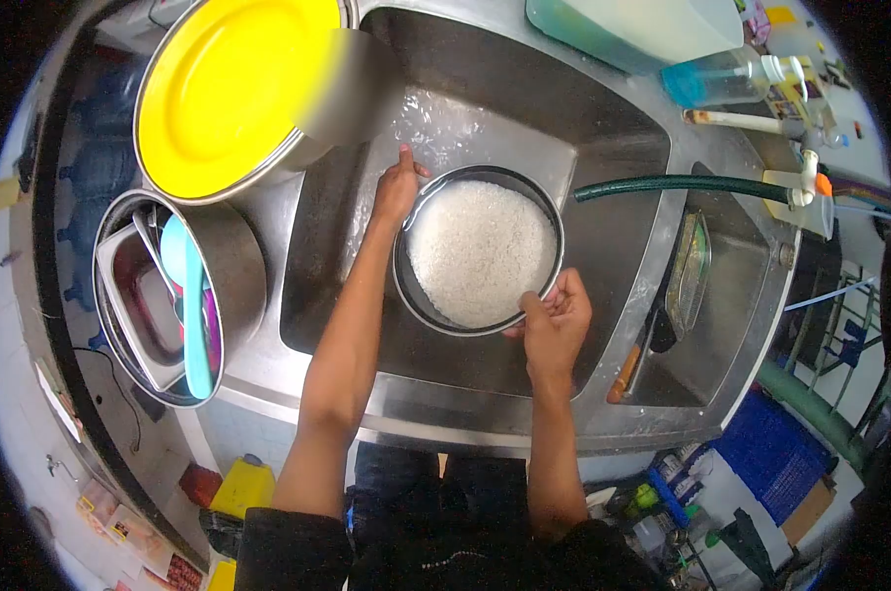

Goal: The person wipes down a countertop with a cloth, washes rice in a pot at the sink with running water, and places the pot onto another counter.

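Observation:
A round metal pot (403, 266) holding white rice grains (483, 251) is over the large sink basin (445, 369). My right hand (556, 320) grips its lower right rim, thumb on top and fingers around the outside. Beside the pot's upper left edge is my left hand (400, 187), its visible fingers stretched out and partly apart; whether it touches the pot's side I cannot tell. Wet, shiny patches show on the basin floor beyond that hand. A dark green hose (677, 184) reaches in from the right, its end close to the pot.
At the upper left stands a large pot with a yellow basin (243, 84) in it. Below it, another metal pot (243, 276) holds utensils and a turquoise spoon (196, 315). A smaller sink (726, 325) on the right contains a wooden-handled utensil (625, 374). Bottles (711, 79) line the back right.

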Motion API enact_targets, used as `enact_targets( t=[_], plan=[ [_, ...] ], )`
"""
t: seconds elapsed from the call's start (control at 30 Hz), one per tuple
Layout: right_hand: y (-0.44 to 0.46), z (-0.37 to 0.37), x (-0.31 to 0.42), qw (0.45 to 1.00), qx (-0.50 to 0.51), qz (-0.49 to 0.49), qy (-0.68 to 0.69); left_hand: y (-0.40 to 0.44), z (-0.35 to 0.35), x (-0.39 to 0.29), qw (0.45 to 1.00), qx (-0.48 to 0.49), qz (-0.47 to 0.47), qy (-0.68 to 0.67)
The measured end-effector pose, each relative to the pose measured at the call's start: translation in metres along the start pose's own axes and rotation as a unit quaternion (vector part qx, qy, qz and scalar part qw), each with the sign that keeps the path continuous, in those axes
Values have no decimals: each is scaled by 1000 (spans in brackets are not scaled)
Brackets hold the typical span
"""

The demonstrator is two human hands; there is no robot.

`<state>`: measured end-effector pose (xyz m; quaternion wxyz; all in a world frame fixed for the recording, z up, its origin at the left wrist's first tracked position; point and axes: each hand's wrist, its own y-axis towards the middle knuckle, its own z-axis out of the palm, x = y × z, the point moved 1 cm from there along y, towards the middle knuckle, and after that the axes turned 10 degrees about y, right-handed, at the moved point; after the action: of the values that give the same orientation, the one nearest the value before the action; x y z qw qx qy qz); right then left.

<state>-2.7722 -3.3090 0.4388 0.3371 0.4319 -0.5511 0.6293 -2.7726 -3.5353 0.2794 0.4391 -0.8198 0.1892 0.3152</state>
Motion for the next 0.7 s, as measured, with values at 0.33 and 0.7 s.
enact_targets(
  t=[0.33,0.7],
  plan=[
    [-7,8,6,1000,6,-6,3,4,3,5,1000,-7,2,12],
    [-17,-3,0,999,11,-36,-12,-4,2,0,998,-39,37,20]
  ],
)
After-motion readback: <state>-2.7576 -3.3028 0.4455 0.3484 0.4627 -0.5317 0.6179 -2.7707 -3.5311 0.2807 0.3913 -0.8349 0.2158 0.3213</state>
